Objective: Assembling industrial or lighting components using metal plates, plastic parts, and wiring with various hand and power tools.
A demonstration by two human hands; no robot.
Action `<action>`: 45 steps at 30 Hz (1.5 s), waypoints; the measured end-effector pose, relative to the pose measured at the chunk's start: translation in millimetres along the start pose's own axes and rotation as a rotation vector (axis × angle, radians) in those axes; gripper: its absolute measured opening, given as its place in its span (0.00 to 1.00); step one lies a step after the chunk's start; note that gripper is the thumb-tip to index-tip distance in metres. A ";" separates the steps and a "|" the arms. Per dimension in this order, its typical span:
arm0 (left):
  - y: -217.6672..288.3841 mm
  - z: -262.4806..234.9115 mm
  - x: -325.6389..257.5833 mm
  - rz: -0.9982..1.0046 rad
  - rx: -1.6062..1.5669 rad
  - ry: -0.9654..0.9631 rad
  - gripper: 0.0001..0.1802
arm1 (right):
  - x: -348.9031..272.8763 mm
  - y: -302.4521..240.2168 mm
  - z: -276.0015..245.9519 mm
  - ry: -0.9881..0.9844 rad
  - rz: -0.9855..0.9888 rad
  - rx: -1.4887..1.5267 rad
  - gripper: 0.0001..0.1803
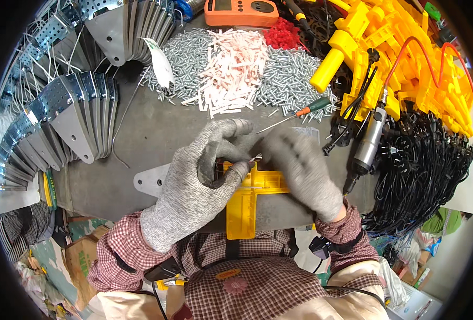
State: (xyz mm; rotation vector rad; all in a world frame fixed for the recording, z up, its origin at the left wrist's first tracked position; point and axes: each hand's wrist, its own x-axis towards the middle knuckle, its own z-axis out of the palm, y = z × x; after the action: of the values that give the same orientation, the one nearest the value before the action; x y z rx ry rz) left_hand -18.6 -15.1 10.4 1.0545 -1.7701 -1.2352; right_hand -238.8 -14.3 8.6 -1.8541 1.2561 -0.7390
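Note:
My left hand (188,176), in a grey knit glove, is over the worktable with thumb and fingers drawn together. A small thin piece shows at the thumb tip, too small to name. My right hand (303,170), gloved the same, is close beside it; motion smears its fingers, and what they hold is hidden. Beneath both hands lies a yellow plastic housing (241,216), T-shaped, its near end reaching the table's front edge. Partly behind my left hand rests a flat grey metal plate (149,182) with holes. A screwdriver (315,105) with a green and orange handle lies just beyond my hands.
Heaps of screws (186,64), pale small sleeves (234,66) and red bits (283,34) lie ahead, below an orange meter (241,13). Bent metal brackets (76,120) stand left. Right are a power screwdriver (371,140), yellow housings (418,69) and black cords (412,176).

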 end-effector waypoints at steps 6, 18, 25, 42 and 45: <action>-7.1 -2.7 -2.3 -0.012 -0.004 0.014 0.11 | 8.5 -13.3 -7.0 -0.083 0.278 0.135 0.13; -7.0 -0.6 -1.0 -0.024 -0.123 0.041 0.11 | 6.9 -0.2 -1.9 -0.114 0.314 0.378 0.11; 2.6 1.6 0.0 -0.197 -0.286 0.005 0.10 | 6.9 3.5 0.8 -0.125 0.199 0.367 0.09; 13.7 -12.3 -7.2 0.246 0.354 -0.080 0.15 | 1.4 -9.5 15.5 0.001 0.024 0.192 0.11; 13.3 -16.9 -2.9 -0.167 -0.236 -0.138 0.22 | 2.5 -10.6 19.2 0.086 -0.248 0.037 0.12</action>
State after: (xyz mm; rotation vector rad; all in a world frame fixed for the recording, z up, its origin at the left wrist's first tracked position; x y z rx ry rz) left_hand -5.3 -15.9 27.4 1.0147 -1.6123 -1.6111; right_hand -217.3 -9.1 7.2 -1.9869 1.0678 -0.9771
